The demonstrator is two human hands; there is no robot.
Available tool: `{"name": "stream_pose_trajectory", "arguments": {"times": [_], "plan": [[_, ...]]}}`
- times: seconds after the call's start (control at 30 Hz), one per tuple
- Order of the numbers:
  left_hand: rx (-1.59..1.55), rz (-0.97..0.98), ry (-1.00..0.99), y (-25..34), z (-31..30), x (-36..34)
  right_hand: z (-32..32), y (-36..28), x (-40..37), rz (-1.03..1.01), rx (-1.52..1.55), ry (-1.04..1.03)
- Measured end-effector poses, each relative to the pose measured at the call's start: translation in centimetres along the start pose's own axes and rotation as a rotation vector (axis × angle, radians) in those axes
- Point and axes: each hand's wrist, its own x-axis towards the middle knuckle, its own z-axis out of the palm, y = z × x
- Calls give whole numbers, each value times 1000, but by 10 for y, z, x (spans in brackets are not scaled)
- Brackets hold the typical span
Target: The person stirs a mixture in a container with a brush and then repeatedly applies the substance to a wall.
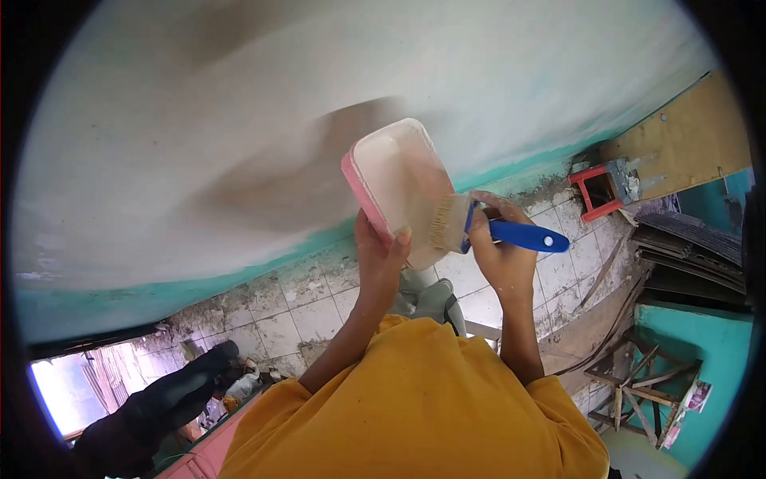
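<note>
My left hand (381,259) grips the near left edge of a pink plastic tub (365,188), thumb over the rim. Whitish paint coats the inside of the tub, which is tilted in front of the wall. In my right hand (504,247) is a wide paintbrush (523,235) with a blue handle, held close behind its ferrule. Its pale bristles overlap the tub's right side in this view. White specks of paint mark the fingers of my right hand.
A whitish wall (199,120) with a teal lower band fills the upper view. Below lie dirty white floor tiles (311,307). To the right are a red stool (588,209), stacked corrugated sheets (694,243) and a wooden frame (642,391). Someone's dark-clothed leg (167,399) is at lower left.
</note>
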Motion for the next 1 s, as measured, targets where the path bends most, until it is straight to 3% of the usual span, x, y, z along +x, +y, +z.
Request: {"name": "stream_pose_trajectory", "arguments": {"times": [0.07, 0.3, 0.43, 0.6, 0.83, 1.0], "plan": [[-17, -15, 15, 0, 1, -1, -4, 6, 0, -72, 63, 83], [-66, -66, 52, -8, 7, -9, -18, 24, -1, 69, 252, 121], [-45, -75, 40, -11, 13, -21, -29, 36, 4, -2, 299, 170], [-75, -148, 60, -15, 22, -39, -50, 45, 13, 134, 317, 113], [-116, -166, 92, -19, 12, -53, -47, 76, 23, 336, 444, 204], [-176, -225, 115, -11, -12, -45, -25, 110, 15, 496, 927, 190]]}}
